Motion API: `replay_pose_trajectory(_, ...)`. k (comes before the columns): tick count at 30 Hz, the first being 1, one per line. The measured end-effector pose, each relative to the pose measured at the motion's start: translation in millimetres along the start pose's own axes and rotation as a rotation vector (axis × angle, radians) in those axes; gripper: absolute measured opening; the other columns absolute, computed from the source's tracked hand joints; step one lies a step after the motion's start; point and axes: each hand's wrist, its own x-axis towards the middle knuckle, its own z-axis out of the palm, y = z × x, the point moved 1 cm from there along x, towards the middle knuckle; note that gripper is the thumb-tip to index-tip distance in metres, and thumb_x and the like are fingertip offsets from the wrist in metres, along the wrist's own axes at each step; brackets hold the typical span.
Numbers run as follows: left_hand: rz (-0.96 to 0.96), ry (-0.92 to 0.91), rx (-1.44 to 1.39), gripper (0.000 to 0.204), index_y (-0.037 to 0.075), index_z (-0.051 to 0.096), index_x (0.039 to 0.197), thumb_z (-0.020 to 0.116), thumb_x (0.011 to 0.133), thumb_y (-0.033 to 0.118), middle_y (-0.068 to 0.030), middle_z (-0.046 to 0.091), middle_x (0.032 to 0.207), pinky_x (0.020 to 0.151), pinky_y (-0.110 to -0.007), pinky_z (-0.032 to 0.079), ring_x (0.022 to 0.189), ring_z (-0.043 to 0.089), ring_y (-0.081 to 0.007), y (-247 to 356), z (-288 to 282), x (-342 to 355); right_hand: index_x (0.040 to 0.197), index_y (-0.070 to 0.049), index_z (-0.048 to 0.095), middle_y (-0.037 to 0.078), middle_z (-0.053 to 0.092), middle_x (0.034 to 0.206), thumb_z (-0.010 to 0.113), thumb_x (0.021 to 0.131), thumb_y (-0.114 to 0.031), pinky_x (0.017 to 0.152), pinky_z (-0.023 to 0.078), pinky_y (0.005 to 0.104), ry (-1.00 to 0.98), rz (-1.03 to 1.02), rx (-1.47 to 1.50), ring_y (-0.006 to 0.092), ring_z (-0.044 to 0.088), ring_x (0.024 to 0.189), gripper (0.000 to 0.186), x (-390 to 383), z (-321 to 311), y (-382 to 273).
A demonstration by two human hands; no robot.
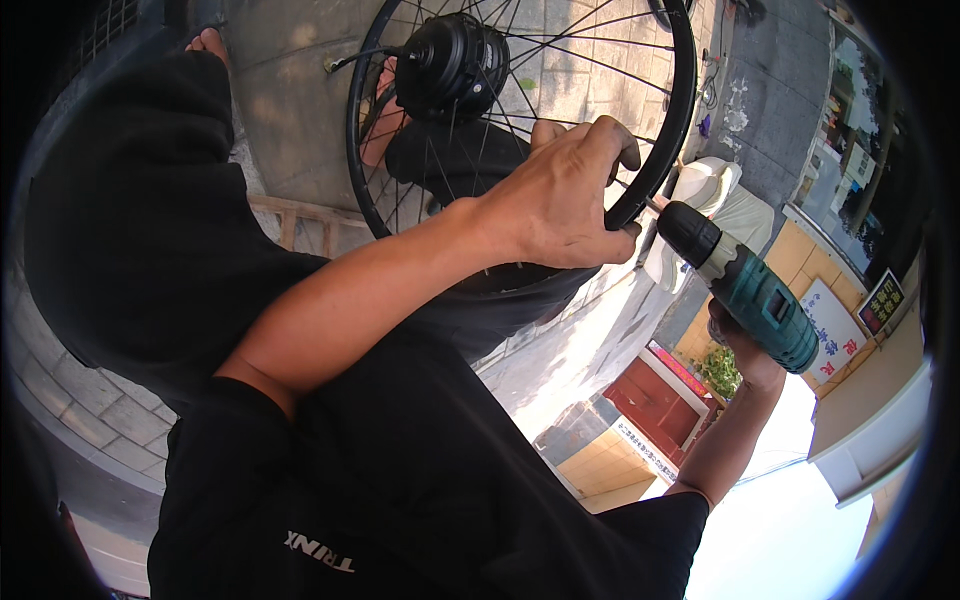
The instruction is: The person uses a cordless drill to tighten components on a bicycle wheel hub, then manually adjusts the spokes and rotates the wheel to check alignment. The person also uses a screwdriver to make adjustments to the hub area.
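A black bicycle wheel rim stands in front of me, with thin black spokes running to a large black hub motor. A short cable comes out of the hub's left side. My left hand is closed around the rim at its near right part, fingers on the inner side and thumb by the outer edge. In my right hand is a green and black cordless drill, held by its grip. The drill's bit points at the outer face of the rim, beside my left thumb; whether it touches is too small to tell.
Part of a wooden frame shows between my legs, over the paved ground. A pale, cloth-like heap lies beyond the drill. Along the right are a window, signboards and a red door.
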Motion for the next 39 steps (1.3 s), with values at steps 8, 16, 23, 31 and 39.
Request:
replay_pose_trajectory(8,-0.011,-0.009,-0.008,0.065,0.002,0.049,0.123,0.087,0.074,0.023,-0.012,0.068,0.105,0.107,-0.041,0.032,0.093,0.069,-0.0246,2,-1,-1,0.114,-0.001,0.072,0.001,0.068,0.089,0.074,0.091,0.005,0.065,0.049,0.0302,-0.011,0.003,-0.006,0.0125,0.062,0.074,0.024,3,-3,-4)
replay_pose_trajectory(16,0.018,0.015,0.001,0.065,0.002,0.049,0.122,0.086,0.073,0.023,-0.0108,0.07,0.1,0.105,-0.04,0.031,0.093,0.069,-0.024,1,-1,-1,0.111,-0.003,0.073,0.001,0.067,0.084,0.075,0.091,0.003,0.064,0.048,0.0297,-0.015,-0.101,-0.138,0.0129,0.061,0.071,0.022,10,-8,-18)
replay_pose_trajectory(23,0.028,0.035,0.011,0.064,0.002,0.049,0.12,0.086,0.072,0.023,-0.0097,0.07,0.092,0.1,-0.04,0.031,0.089,0.068,-0.0243,2,-1,-2,0.113,-0.003,0.072,0.0,0.066,0.083,0.071,0.093,0.003,0.062,0.047,0.0298,-0.048,-0.017,-0.06,0.0123,0.06,0.071,0.02,9,-8,-16)
replay_pose_trajectory(31,0.014,0.026,0.002,0.062,0.002,0.049,0.12,0.085,0.073,0.022,-0.0101,0.071,0.093,0.1,-0.04,0.03,0.088,0.068,-0.0246,2,0,-2,0.112,-0.004,0.073,0.001,0.067,0.088,0.071,0.094,0.004,0.064,0.047,0.0296,-0.077,-0.001,-0.102,0.0127,0.061,0.074,0.02,7,-11,-12)
replay_pose_trajectory(39,0.013,0.022,-0.006,0.063,0.001,0.048,0.12,0.085,0.073,0.022,-0.0116,0.072,0.094,0.102,-0.04,0.03,0.09,0.07,-0.0252,2,1,-2,0.113,-0.005,0.075,0.0,0.071,0.09,0.079,0.088,0.005,0.07,0.053,0.0318,0.0,-0.142,-0.142,0.0145,0.066,0.078,0.027,13,-10,-22)
